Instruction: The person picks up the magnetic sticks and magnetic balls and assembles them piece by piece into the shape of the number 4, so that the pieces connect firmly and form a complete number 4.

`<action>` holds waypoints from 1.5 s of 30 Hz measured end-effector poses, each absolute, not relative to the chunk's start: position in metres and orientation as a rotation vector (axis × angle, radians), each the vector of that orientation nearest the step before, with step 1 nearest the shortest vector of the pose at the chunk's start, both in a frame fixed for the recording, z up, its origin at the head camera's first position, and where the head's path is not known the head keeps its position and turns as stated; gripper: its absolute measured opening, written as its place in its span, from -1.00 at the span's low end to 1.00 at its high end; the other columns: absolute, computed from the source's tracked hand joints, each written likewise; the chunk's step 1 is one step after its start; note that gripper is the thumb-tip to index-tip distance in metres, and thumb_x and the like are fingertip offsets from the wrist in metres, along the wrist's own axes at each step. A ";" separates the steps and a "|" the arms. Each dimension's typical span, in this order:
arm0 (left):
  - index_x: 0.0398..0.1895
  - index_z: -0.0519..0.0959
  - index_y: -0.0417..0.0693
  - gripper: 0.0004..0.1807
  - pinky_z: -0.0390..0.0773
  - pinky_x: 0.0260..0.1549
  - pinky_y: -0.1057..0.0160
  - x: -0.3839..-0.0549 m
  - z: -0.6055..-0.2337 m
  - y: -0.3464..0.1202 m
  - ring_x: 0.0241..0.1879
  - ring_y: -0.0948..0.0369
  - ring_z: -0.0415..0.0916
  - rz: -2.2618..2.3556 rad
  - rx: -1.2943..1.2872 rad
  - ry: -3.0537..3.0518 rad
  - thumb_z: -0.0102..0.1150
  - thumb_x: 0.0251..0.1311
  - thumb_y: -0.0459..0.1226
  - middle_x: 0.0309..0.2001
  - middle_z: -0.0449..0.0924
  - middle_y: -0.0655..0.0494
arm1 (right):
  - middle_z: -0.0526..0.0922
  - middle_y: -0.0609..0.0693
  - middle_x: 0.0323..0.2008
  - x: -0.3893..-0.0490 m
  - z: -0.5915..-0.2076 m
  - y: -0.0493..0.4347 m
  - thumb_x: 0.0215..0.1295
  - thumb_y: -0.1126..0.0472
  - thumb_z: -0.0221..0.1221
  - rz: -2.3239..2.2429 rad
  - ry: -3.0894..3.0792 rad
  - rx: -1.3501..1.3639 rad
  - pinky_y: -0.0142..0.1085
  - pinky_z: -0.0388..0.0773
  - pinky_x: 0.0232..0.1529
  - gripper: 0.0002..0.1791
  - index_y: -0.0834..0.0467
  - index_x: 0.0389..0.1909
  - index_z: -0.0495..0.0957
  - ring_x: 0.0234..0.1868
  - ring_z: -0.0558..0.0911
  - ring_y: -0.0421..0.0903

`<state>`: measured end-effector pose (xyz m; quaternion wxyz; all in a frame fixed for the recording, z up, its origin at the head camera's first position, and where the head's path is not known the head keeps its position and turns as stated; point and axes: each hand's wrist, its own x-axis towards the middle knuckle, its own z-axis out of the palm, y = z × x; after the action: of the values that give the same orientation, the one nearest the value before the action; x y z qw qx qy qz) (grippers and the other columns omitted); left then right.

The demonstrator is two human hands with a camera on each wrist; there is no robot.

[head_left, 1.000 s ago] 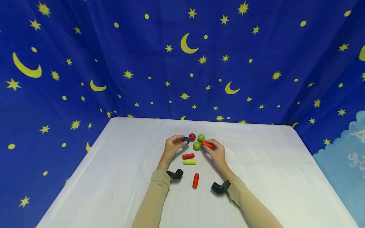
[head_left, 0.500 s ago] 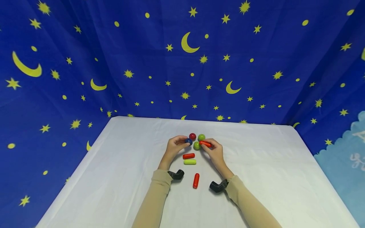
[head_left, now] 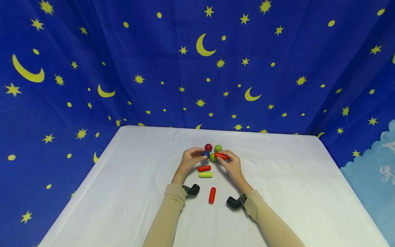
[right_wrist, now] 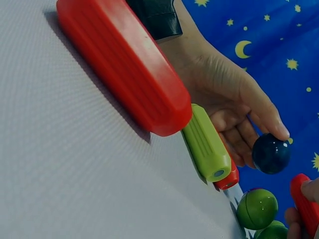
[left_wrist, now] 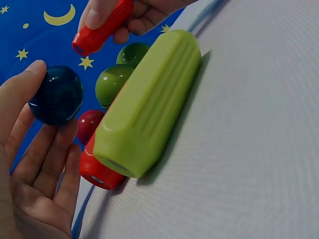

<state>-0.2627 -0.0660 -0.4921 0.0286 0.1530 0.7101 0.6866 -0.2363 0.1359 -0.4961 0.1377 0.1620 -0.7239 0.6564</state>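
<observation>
Between thumb and fingers, my left hand (head_left: 187,160) pinches a glossy dark blue ball (head_left: 205,155), (left_wrist: 56,94) above the table. My right hand (head_left: 232,165) grips a short red plastic stick (head_left: 220,156), (left_wrist: 102,29) by its sides, its free end pointing left toward the blue ball. In the head view one green ball (head_left: 212,157) sits between the two held pieces, partly covered by the stick. Behind it are a red ball (head_left: 208,147) and a second green ball (head_left: 218,148). The left wrist view shows a gap between the stick and the blue ball.
Nearer the body lie a red stick (head_left: 204,168) and a yellow-green stick (head_left: 205,175) side by side. Another red stick (head_left: 212,195) lies closer to the front, between the forearms. A white cloth covers the table (head_left: 284,178); a blue starry curtain (head_left: 172,68) hangs behind.
My left hand has brought the blue ball right and slightly toward me, away from the red ball. The right hand has shifted the held red stick slightly left, over the near green ball.
</observation>
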 end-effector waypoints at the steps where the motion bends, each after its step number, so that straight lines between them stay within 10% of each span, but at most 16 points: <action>1: -0.05 0.56 -0.43 -0.63 0.56 -0.08 0.43 -0.263 -0.492 -0.066 -0.19 0.34 0.58 2.116 0.471 2.191 0.31 0.06 -0.41 -0.02 0.57 -0.37 | 0.61 0.40 -0.14 -0.237 -0.496 0.136 0.16 0.47 0.21 1.898 -2.095 0.475 -0.55 0.48 -0.02 -0.75 0.50 -0.13 0.56 -0.12 0.58 -0.24; 45: -0.09 0.54 -0.50 -0.65 0.59 -0.32 0.42 -0.262 -0.492 -0.067 -0.41 0.43 0.63 2.091 0.508 2.121 0.29 0.05 -0.47 -0.11 0.61 -0.33 | 0.58 0.47 -0.10 -0.232 -0.499 0.133 0.13 0.50 0.21 1.853 -2.125 0.636 -0.57 0.49 -0.02 -0.74 0.52 -0.14 0.56 -0.04 0.57 -0.24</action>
<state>-0.2615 -0.0672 -0.4920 0.0603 0.1680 0.7007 0.6908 -0.2323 0.1326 -0.4990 0.1251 0.2184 -0.7294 0.6360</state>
